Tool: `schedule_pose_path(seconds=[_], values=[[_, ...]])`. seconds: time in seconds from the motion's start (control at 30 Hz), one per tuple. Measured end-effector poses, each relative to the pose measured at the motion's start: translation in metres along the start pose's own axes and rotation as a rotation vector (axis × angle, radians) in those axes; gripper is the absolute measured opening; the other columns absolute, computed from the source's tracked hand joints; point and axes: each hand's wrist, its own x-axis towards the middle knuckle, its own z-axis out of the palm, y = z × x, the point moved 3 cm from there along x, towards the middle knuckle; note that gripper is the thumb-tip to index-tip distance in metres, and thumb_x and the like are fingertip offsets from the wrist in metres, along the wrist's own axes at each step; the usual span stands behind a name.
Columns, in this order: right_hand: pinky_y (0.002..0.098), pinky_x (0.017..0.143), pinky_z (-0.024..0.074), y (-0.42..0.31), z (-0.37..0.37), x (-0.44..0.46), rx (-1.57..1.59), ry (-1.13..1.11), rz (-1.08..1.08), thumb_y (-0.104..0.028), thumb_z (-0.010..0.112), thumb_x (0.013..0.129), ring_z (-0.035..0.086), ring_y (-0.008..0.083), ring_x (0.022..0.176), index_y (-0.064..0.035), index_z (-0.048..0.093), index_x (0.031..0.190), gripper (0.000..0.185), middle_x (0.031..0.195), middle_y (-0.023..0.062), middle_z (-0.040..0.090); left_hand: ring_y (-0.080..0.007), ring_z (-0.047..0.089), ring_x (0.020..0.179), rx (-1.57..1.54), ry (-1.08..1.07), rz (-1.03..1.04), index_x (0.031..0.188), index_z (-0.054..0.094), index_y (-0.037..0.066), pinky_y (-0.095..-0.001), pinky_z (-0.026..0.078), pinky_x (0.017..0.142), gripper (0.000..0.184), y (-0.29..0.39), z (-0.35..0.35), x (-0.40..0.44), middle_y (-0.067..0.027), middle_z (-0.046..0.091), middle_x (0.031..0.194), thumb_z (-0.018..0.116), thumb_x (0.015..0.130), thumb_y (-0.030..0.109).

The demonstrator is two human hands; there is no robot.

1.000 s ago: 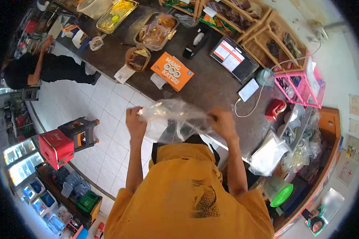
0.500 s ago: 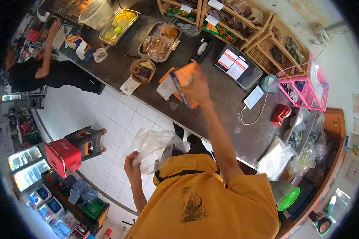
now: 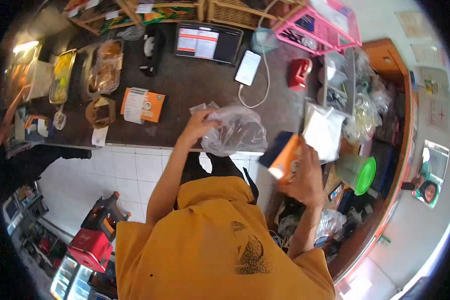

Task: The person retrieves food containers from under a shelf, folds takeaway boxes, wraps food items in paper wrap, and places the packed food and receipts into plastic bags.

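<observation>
My left hand (image 3: 201, 125) is at the counter's front edge, its fingers closed on the rim of a clear plastic bag (image 3: 236, 131), which lies partly over the edge. To the right, my right hand (image 3: 307, 177) grips an orange box (image 3: 286, 159) with a dark side, tilted and slightly blurred. A second orange box (image 3: 154, 107) rests on the counter to the left, with a white paper slip (image 3: 135, 106) on top.
Behind the bag are a tablet (image 3: 208, 43), a charging phone (image 3: 248, 68) with its cable and a red tape dispenser (image 3: 299, 74). White bags (image 3: 323, 131) lie at right. Food trays (image 3: 105, 67) and a paper food bowl (image 3: 100, 111) stand left. Another person's arm (image 3: 10, 115) shows far left.
The view has turned right. My right hand has lifted an orange box from the counter and carried it rightward. The bag has moved from in front of my body onto the counter's edge.
</observation>
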Motion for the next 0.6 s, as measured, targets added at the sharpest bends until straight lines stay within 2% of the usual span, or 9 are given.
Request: schedule_pose_path(seconds=[0.07, 0.1, 0.2, 0.27, 0.33, 0.37, 0.47, 0.57, 0.6], values=[[0.0501, 0.102, 0.0436, -0.032, 0.007, 0.010, 0.159, -0.073, -0.115, -0.017, 0.089, 0.054, 0.050, 0.0426, 0.121, -0.0011, 0.041, 0.141, 0.101, 0.133, 0.0204, 0.052, -0.0191, 0.066, 0.100, -0.184, -0.125, -0.059, 0.115, 0.069, 0.002, -0.0347, 0.052, 0.090, 0.038, -0.039, 0.001, 0.019, -0.0073, 0.072, 0.106, 0.076, 0.082, 0.019], [0.0499, 0.106, 0.0409, -0.042, 0.023, 0.020, 0.135, -0.136, -0.227, -0.016, 0.089, 0.054, 0.046, 0.0417, 0.128, -0.0017, 0.041, 0.141, 0.101, 0.136, 0.0205, 0.050, -0.0171, 0.069, 0.093, -0.404, -0.125, -0.043, 0.113, 0.070, -0.003, -0.0298, 0.052, 0.086, 0.031, -0.043, 0.002, 0.020, -0.0094, 0.072, 0.106, 0.070, 0.083, 0.006], [0.0516, 0.111, 0.0341, -0.060, 0.102, 0.074, 0.391, -0.114, -0.696, -0.016, 0.086, 0.056, 0.043, 0.0387, 0.132, -0.0026, 0.044, 0.138, 0.093, 0.139, 0.0187, 0.046, -0.0170, 0.069, 0.094, -0.649, -0.194, -0.133, 0.115, 0.069, -0.003, -0.0300, 0.052, 0.088, 0.032, -0.063, -0.007, 0.022, -0.0084, 0.071, 0.107, 0.068, 0.084, 0.003], [0.0515, 0.112, 0.0321, -0.029, 0.186, 0.105, 0.175, -0.161, -0.804, -0.018, 0.085, 0.062, 0.043, 0.0385, 0.132, -0.0066, 0.045, 0.141, 0.089, 0.139, 0.0187, 0.047, -0.0263, 0.070, 0.092, -0.401, 0.186, 0.157, 0.116, 0.069, 0.000, -0.0337, 0.054, 0.085, 0.033, -0.025, -0.020, -0.014, -0.0131, 0.071, 0.102, 0.067, 0.083, 0.002], [0.0510, 0.113, 0.0308, -0.019, 0.232, 0.127, 0.063, -0.251, -0.839, -0.019, 0.084, 0.066, 0.044, 0.0388, 0.131, -0.0093, 0.043, 0.144, 0.089, 0.138, 0.0189, 0.048, -0.0316, 0.069, 0.088, 0.464, 0.527, 0.429, 0.115, 0.069, 0.002, -0.0356, 0.054, 0.082, 0.031, -0.095, -0.061, 0.003, -0.0156, 0.071, 0.098, 0.067, 0.084, 0.004], [0.0507, 0.113, 0.0309, -0.021, 0.240, 0.132, 0.033, -0.287, -0.829, -0.020, 0.084, 0.067, 0.044, 0.0387, 0.131, -0.0106, 0.042, 0.145, 0.089, 0.138, 0.0189, 0.048, -0.0369, 0.067, 0.082, 0.636, 0.830, 0.394, 0.108, 0.069, 0.002, -0.0382, 0.055, 0.078, 0.024, -0.086, -0.066, -0.018, -0.0184, 0.068, 0.092, 0.067, 0.084, 0.006], [0.0510, 0.114, 0.0302, -0.018, 0.253, 0.141, -0.030, -0.406, -0.809, -0.029, 0.081, 0.072, 0.044, 0.0385, 0.131, -0.0133, 0.039, 0.148, 0.089, 0.139, 0.0187, 0.048, -0.0335, 0.066, 0.079, 0.449, 1.004, -0.179, 0.098, 0.067, 0.000, -0.0383, 0.054, 0.074, 0.016, -0.129, -0.083, -0.065, -0.0171, 0.068, 0.089, 0.066, 0.084, 0.008], [0.0504, 0.114, 0.0305, -0.017, 0.282, 0.150, -0.132, -0.436, -0.922, -0.047, 0.080, 0.071, 0.046, 0.0375, 0.131, -0.0133, 0.038, 0.149, 0.094, 0.141, 0.0182, 0.049, -0.0285, 0.066, 0.072, -0.097, 0.963, 0.118, 0.094, 0.066, 0.002, -0.0381, 0.050, 0.066, 0.012, -0.103, -0.042, -0.094, -0.0158, 0.067, 0.081, 0.064, 0.088, 0.011], [0.0501, 0.114, 0.0307, -0.021, 0.286, 0.160, -0.185, -0.436, -0.868, -0.046, 0.081, 0.069, 0.046, 0.0370, 0.131, -0.0135, 0.038, 0.148, 0.095, 0.141, 0.0180, 0.049, -0.0299, 0.068, 0.068, 0.205, 0.924, 0.175, 0.097, 0.066, 0.003, -0.0384, 0.051, 0.063, 0.011, -0.082, -0.021, -0.108, -0.0161, 0.068, 0.079, 0.061, 0.089, 0.009]])
